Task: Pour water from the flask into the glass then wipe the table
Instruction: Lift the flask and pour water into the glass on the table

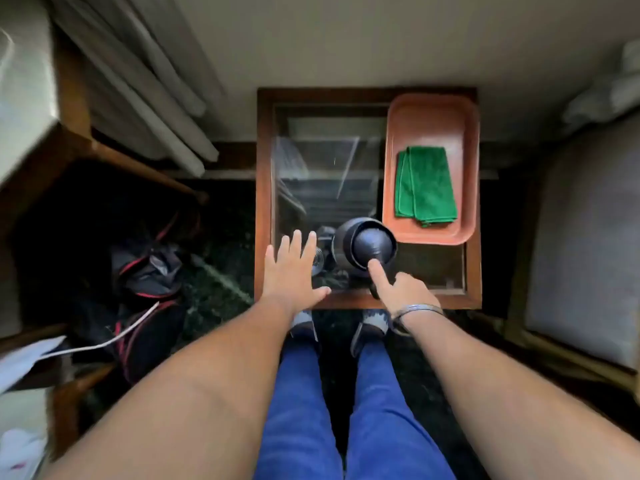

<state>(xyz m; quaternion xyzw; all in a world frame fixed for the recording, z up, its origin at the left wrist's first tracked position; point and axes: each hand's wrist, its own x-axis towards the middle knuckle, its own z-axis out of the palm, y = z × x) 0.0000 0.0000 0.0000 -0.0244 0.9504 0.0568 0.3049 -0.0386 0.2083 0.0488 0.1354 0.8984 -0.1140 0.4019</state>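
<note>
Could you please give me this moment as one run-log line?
right hand: on flask handle, forefinger on lid | left hand: open over glass | cloth: folded on tray

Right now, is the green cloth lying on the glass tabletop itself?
No, the green cloth lies folded inside the orange tray, which sits on the table.

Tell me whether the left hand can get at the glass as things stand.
Probably yes. The left hand hovers open right beside the glass, with nothing between them; the flask, held by the right hand, stands on the glass's other side.
</note>
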